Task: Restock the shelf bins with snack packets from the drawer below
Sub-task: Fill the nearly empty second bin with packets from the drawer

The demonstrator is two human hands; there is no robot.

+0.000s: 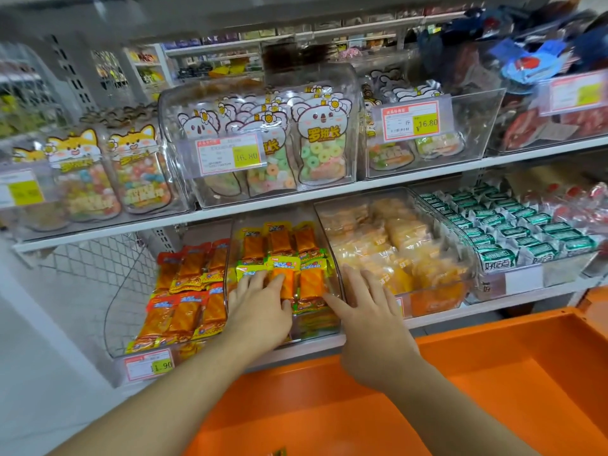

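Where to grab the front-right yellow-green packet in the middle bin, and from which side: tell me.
Pinch its crimped near end. The yellow-green packet lies flat, tight against its neighbours, so its sides are blocked. Come from above and the front, over the clear bin lip.

1. Clear bin on the lower shelf, packed with yellow-green packets lying flat in rows, orange windows facing up.
2. Just left, a second bin holds red-orange packets, stacked the same way.
3. Orange drawer stands pulled out below the shelf, bare floor showing.
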